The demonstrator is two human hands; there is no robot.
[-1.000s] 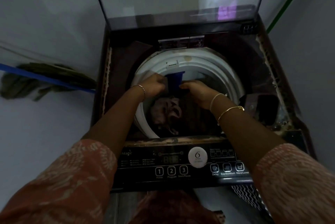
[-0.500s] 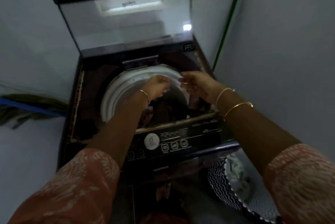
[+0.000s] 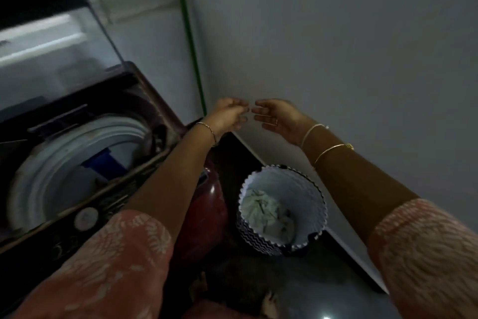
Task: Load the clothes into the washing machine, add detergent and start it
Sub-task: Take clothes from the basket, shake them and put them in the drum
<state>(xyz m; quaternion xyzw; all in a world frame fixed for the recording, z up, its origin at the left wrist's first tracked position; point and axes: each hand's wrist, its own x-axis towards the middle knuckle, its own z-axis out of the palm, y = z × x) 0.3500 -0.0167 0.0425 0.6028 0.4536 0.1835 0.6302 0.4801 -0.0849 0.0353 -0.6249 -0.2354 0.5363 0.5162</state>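
Note:
The top-loading washing machine (image 3: 144,86) stands at the left with its glass lid raised. Inside its white drum rim (image 3: 51,161) a blue garment (image 3: 104,163) shows. A round laundry basket (image 3: 282,238) with a zigzag pattern stands on the floor to the right of the machine, with pale clothes (image 3: 266,212) in its bottom. My left hand (image 3: 230,113) and my right hand (image 3: 278,117) are raised side by side above the basket, near the wall. Both hold nothing, and their fingers are loosely curled and apart.
A grey wall (image 3: 336,47) runs close along the right, with a green pipe (image 3: 192,42) in the corner. The machine's control panel (image 3: 85,218) faces me at the lower left. Dark floor (image 3: 323,280) lies around the basket.
My hands have come out of the drum and swung right, away from the machine. My view has turned right, so the basket now sits in the middle.

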